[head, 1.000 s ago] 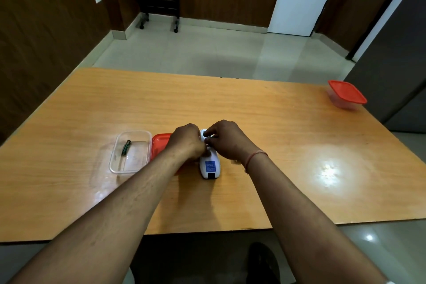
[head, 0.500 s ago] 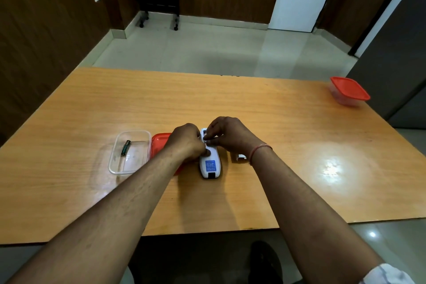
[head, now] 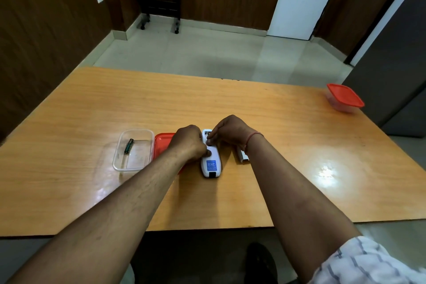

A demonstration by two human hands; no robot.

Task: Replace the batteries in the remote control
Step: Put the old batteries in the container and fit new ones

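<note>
A white remote control (head: pixel 211 165) lies face down on the wooden table (head: pixel 276 136), its blue label toward me and its battery bay open at the far end. My left hand (head: pixel 189 143) grips the remote's left side with the thumb pressed on its back. My right hand (head: pixel 228 132) pinches something small over the open bay; the fingers hide what it is. The white battery cover (head: pixel 242 156) lies just right of the remote, partly behind my right wrist. One green battery (head: pixel 129 145) rests in a clear plastic tub (head: pixel 133 149) to the left.
A red lid (head: pixel 162 145) lies flat between the clear tub and my left hand. A second tub with a red lid (head: pixel 345 97) stands at the table's far right corner. The table's near edge runs just below my forearms. A dark cabinet stands against the back wall.
My right hand has shifted slightly up and left over the battery bay, uncovering the white battery cover beside my wrist. The remote and left hand stay put.
</note>
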